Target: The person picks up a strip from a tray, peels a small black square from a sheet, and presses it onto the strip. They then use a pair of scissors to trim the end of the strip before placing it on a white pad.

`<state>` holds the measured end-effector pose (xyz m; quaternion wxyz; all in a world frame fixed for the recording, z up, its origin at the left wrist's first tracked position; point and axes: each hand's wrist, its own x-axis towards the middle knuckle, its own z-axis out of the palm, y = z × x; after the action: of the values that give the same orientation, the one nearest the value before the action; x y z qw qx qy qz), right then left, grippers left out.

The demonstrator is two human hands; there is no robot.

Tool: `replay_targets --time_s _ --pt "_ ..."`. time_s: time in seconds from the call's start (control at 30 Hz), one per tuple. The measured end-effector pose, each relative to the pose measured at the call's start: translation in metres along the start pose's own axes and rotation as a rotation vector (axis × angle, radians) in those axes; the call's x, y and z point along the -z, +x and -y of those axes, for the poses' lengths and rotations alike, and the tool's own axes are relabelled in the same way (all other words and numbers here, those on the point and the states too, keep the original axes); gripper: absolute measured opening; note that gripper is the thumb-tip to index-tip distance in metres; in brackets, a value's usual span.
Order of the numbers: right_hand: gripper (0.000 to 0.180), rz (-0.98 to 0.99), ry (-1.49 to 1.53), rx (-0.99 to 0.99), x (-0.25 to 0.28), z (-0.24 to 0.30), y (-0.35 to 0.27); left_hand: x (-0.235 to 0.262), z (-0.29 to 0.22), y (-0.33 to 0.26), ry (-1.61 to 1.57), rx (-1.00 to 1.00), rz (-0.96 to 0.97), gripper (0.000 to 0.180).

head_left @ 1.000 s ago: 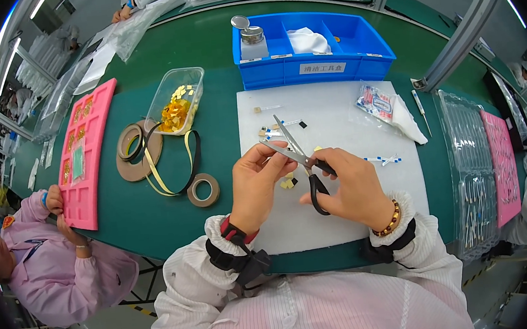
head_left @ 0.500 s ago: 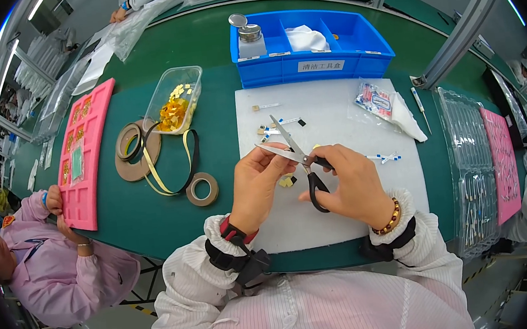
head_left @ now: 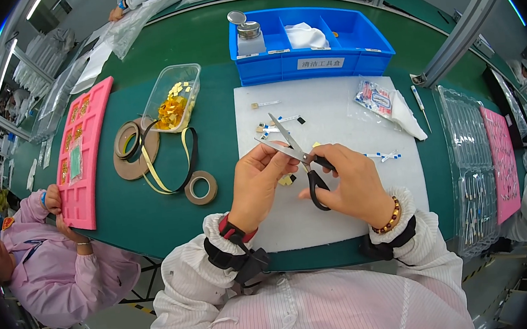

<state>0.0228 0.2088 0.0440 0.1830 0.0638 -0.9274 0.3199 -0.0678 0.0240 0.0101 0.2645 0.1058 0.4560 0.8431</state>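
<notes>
My right hand (head_left: 355,184) grips a pair of black-handled scissors (head_left: 318,192), fingers through the handles and blades spread apart. Just left of it, my left hand (head_left: 254,189) is closed in a pinch close to the blades; whatever lies between its fingertips is too small or hidden to make out. Both hands hover over a white mat (head_left: 339,227). Beyond the blades lie short flat ribbon cables (head_left: 272,127) with blue and black ends. Black and yellow small pieces (head_left: 287,180) show partly beside the left fingers, and more ribbon cables (head_left: 382,155) rest by the right hand.
Left stand a clear tub (head_left: 175,103) of yellow pieces, tape rolls (head_left: 201,188) and a loose strip (head_left: 194,152). A blue divided bin (head_left: 330,63) sits behind the mat. Right are a plastic packet (head_left: 374,98), a pen-like tool (head_left: 421,108) and clear trays (head_left: 474,176). A co-worker holds a pink tray (head_left: 88,156).
Hardly anything differs. The whole view has shifted very slightly, and both hands keep almost the same pose with the scissors still spread.
</notes>
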Motion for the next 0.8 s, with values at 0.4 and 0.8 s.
replay_targets --time_s 0.4,0.8 --pt "0.054 -0.003 -0.038 -0.026 -0.0007 0.0006 -0.0006 -0.0003 -0.0017 -0.0002 0.0 0.009 -0.012 0.019" --pt "0.046 -0.095 -0.119 0.022 -0.0014 -0.0051 -0.0003 0.0003 -0.001 0.0008 0.021 0.022 -0.016 0.017"
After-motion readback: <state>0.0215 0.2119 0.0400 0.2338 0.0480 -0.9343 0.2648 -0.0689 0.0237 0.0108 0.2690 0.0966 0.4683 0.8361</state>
